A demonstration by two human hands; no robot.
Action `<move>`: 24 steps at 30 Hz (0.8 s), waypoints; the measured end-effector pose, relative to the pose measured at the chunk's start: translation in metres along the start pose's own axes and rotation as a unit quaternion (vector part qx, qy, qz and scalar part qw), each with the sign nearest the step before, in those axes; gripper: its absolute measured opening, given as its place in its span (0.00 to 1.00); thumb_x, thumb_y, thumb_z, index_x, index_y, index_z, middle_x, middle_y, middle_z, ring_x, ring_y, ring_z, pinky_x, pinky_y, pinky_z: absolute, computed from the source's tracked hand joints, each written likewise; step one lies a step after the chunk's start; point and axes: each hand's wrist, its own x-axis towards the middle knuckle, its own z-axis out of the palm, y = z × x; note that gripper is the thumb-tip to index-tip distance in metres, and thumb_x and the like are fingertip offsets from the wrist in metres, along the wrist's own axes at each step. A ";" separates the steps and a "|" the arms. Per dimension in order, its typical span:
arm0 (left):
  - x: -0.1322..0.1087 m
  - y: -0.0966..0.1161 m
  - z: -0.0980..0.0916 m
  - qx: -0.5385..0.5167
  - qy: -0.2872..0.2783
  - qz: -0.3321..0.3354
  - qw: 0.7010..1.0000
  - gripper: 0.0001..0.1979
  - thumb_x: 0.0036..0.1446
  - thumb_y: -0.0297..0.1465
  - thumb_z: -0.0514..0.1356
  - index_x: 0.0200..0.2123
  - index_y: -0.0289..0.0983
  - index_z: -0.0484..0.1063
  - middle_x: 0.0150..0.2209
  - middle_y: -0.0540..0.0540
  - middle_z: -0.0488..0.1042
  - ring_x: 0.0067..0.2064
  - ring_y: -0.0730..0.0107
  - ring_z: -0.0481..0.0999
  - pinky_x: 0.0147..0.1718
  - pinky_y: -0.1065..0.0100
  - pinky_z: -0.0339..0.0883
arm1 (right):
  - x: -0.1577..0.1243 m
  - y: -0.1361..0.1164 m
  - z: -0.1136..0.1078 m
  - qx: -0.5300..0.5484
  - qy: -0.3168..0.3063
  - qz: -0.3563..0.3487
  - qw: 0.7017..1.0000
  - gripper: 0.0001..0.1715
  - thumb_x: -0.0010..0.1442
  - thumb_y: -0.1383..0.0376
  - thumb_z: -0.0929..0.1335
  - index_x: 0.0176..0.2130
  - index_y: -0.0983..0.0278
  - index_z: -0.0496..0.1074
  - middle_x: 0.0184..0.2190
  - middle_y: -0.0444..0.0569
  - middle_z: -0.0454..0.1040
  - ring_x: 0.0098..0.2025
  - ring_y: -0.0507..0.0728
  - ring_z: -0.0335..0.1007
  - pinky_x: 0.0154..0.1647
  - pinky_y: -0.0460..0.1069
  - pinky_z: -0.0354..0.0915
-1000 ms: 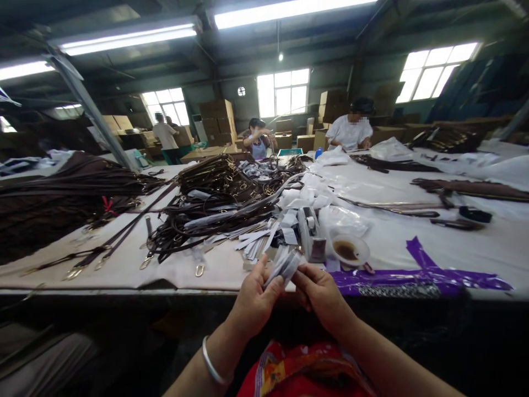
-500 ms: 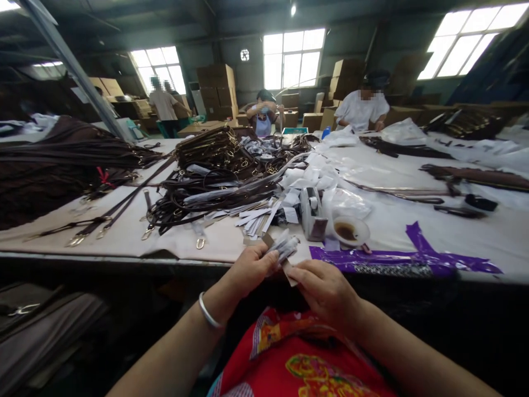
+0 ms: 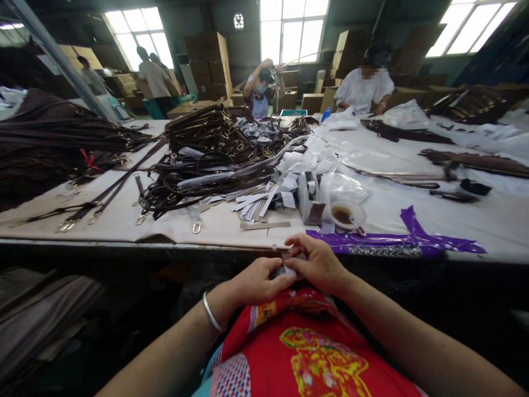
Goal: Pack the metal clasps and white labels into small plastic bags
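Observation:
My left hand (image 3: pixel 257 284) and my right hand (image 3: pixel 317 263) meet just below the table's front edge, above my red patterned lap. Both are closed on a small bundle of pale paper strips (image 3: pixel 287 270), mostly covered by the fingers. A silver bangle (image 3: pixel 210 312) circles my left wrist. On the table in front lie loose paper strips (image 3: pixel 256 207), one flat tan strip (image 3: pixel 265 225), a tape dispenser (image 3: pixel 310 203) and a small white dish with brown liquid (image 3: pixel 346 214).
A heap of dark leather straps with metal clasps (image 3: pixel 206 165) covers the table's middle and left. Purple tape (image 3: pixel 397 238) runs along the front edge at right. Other people (image 3: pixel 363 82) work at the far end among cardboard boxes (image 3: pixel 209 60).
Both hands have dropped from above the table edge down toward my lap with the strip bundle. The view has tilted downward.

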 end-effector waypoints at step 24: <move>-0.015 -0.029 0.033 0.046 -0.066 -0.049 0.996 0.15 0.60 0.36 0.54 0.34 0.34 0.77 0.31 0.45 0.79 0.29 0.68 0.72 0.27 0.69 0.58 | -0.004 0.011 -0.008 -0.158 -0.244 -0.052 0.955 0.04 0.55 0.69 0.72 0.35 0.64 0.76 0.32 0.44 0.73 0.33 0.52 0.69 0.35 0.46 0.65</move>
